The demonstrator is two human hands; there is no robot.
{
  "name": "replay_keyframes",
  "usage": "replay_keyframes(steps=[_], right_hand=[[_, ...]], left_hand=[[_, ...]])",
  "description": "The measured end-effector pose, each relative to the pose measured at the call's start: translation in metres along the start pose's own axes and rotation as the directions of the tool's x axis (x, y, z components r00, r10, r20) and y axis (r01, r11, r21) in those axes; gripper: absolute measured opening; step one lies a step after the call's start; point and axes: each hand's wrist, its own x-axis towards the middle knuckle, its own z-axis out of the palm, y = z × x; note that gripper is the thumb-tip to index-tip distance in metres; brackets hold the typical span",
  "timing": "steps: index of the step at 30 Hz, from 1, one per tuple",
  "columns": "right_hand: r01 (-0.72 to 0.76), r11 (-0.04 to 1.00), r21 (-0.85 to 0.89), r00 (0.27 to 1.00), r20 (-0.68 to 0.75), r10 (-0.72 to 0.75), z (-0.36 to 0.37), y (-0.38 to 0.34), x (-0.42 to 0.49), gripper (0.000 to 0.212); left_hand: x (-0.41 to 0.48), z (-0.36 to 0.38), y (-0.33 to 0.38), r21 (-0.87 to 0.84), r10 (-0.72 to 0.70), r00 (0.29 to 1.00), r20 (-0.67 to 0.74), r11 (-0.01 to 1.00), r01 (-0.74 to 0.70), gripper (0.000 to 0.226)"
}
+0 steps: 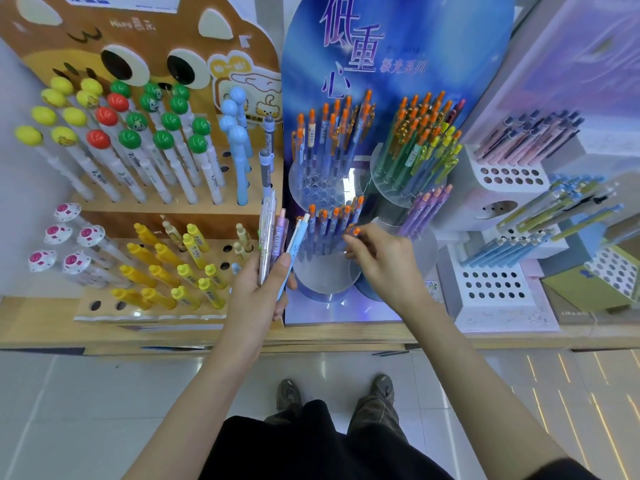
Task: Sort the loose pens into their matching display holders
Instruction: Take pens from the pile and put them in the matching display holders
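Note:
My left hand (258, 292) grips a bundle of loose pens (273, 237): clear, lilac and light blue ones, tips pointing up. My right hand (384, 261) pinches an orange-capped blue pen (353, 232) at the front clear round holder (325, 275) of the blue display, among other orange-capped pens (332, 223). Behind it stand two more clear holders, one with orange-capped blue pens (329, 140) and one with green and yellow pens (422, 143). A small group of lilac pens (424, 213) stands to the right of my right hand.
A brown cat-shaped stand (138, 57) at left holds ball-topped pens and yellow pens in a wooden rack (104, 306). White perforated holders (495, 285) with pink and blue pens stand at right. The counter edge (311, 341) runs across; tiled floor and my shoes lie below.

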Motion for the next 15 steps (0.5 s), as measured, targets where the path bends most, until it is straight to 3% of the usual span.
replay_keyframes(steps=[8,11,15], right_hand=[[-0.102,0.994,0.035,0.981,-0.16,0.106,0.002,0.003,0.006,0.021],[-0.086,0.996,0.031,0.992,-0.087,0.089,0.004,0.004,0.005,0.022],[-0.1,0.993,-0.056,0.994,0.046,0.103,0.015,0.004,0.006,0.021]], left_hand=[[-0.002,-0.002,0.002,-0.004,0.005,1.0,-0.013,1.0,-0.005,0.025],[-0.004,-0.003,0.003,-0.017,0.006,1.0,-0.004,1.0,-0.006,0.034],[-0.007,-0.003,0.004,-0.02,0.002,1.0,0.001,1.0,-0.002,0.026]])
